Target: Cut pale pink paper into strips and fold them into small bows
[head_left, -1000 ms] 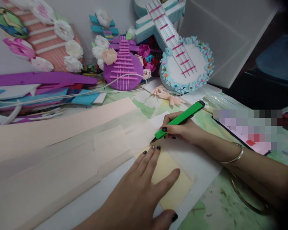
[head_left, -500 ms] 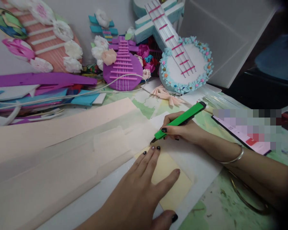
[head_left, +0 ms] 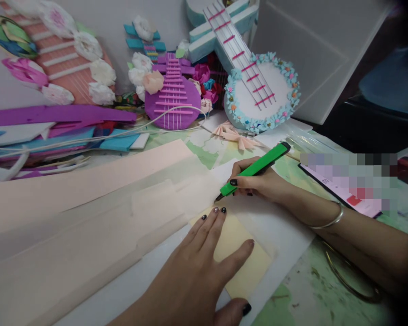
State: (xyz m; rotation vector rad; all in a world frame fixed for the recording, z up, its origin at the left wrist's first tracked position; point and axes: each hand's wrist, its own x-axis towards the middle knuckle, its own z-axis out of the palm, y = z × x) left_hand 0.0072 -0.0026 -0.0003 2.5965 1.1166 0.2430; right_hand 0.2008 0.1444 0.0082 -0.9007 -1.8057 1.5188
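My right hand [head_left: 255, 179] grips a green utility knife [head_left: 258, 170] with a black end, slanted like a pen. Its dark tip meets the pale sheet just beyond my left fingertips. My left hand [head_left: 197, 262] lies flat with fingers spread, pressing on a pale yellow square of paper [head_left: 250, 267]. The fingertips sit at the square's far corner, close to the knife tip. Under the square is a white sheet [head_left: 285, 244]. Pale pink, partly see-through sheets [head_left: 98, 226] stretch away to the left, overlapping one another.
Decorated model instruments stand at the back: a purple one [head_left: 173, 104], a light blue one [head_left: 258, 90] and a pink one [head_left: 68, 59] with paper flowers. Foam offcuts [head_left: 54, 136] pile at the left. A phone [head_left: 343, 190] lies at the right. A white cord [head_left: 136, 130] crosses the back.
The knife tip and my right hand have barely shifted. My left hand stays flat on the yellow square. The whole view has moved slightly.
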